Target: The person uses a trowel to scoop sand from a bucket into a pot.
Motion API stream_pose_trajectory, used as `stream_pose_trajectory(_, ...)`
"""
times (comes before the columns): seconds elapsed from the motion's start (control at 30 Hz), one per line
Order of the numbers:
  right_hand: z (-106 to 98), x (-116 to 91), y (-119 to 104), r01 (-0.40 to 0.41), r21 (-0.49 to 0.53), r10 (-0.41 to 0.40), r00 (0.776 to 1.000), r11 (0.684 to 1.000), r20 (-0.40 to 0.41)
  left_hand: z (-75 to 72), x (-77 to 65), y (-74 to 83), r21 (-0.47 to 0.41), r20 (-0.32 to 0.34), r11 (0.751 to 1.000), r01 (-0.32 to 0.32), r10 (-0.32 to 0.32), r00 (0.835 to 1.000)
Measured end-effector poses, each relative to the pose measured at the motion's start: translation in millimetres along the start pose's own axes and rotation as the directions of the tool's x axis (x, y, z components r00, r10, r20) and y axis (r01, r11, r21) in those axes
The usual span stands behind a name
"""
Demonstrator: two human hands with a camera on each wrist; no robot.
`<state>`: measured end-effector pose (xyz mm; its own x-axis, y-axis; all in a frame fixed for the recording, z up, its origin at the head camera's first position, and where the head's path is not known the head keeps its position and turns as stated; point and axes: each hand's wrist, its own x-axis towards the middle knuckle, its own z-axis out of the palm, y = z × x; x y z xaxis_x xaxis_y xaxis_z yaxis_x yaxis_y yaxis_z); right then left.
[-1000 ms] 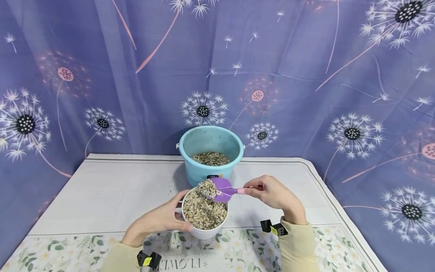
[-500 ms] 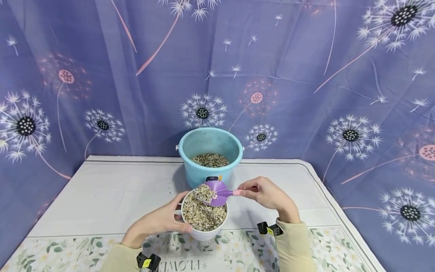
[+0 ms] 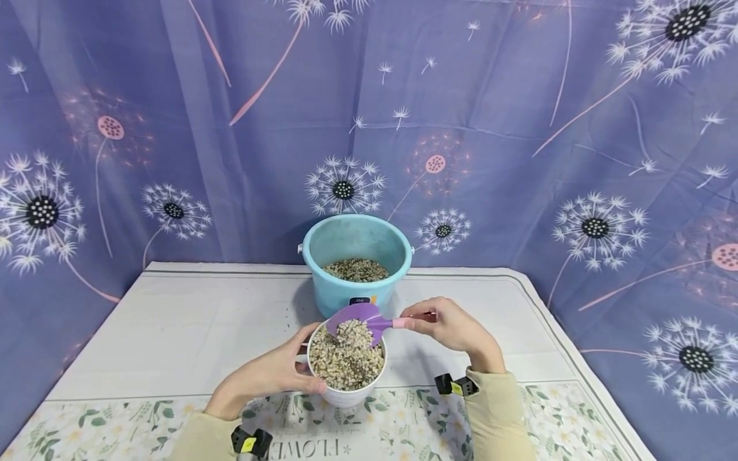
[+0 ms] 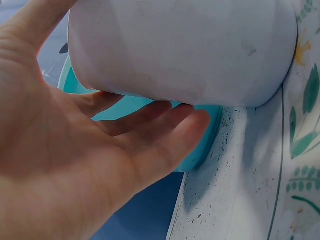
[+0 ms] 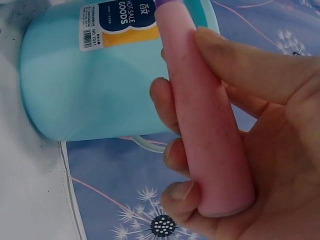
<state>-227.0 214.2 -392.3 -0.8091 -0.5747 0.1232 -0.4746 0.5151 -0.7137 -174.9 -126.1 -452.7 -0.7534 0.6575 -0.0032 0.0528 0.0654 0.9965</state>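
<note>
A white pot [image 3: 346, 398], filled to near its rim with a pale granular mix [image 3: 340, 366], stands toward the front of the table. My left hand [image 3: 282, 368] holds it from the left side, thumb at the front and fingers behind; in the left wrist view those fingers [image 4: 172, 137] lie along its white wall [image 4: 185, 55]. In my right hand [image 3: 446, 324] is a purple trowel [image 3: 346, 314]. The fingers and thumb wrap its pink handle [image 5: 205, 115]. The trowel's blade is tilted over the pot, with a mound of mix [image 3: 354, 333] at its lower edge.
Right behind the pot stands a light blue bucket [image 3: 328, 291] with darker granular mix [image 3: 356, 269] in its bottom. A patterned blue curtain [image 3: 259, 179] closes off the table's back and sides. Dark specks lie on the white tabletop [image 3: 219, 320] near the bucket.
The trowel has shifted left over the pot, and its blade has turned toward the front, with the mix sliding toward the pot. The left hand and pot have stayed in place.
</note>
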Motion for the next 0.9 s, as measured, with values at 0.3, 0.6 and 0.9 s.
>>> stream_pose_trajectory(0.3, 1.9, 2.9, 11.0, 0.015, 0.058, -0.015, 1.000, 0.998, 0.007, 0.0, -0.4, 1.0, 0.044, -0.011, 0.999, -0.025, 0.025, 1.000)
stream_pose_trajectory(0.6, -3.9, -1.0, -16.4, 0.052, 0.087, -0.052, 0.999, 0.995, -0.001, -0.3, -0.8, 1.7, 0.050, -0.008, 0.998, -0.036, 0.036, 0.999)
stream_pose_trajectory(0.9, -4.0, -3.3, -22.8, 0.065, 0.042, -0.063, 0.997, 0.997, -0.045, -0.3, -0.7, 1.0, 0.037, -0.003, 0.999, -0.028, 0.028, 1.000)
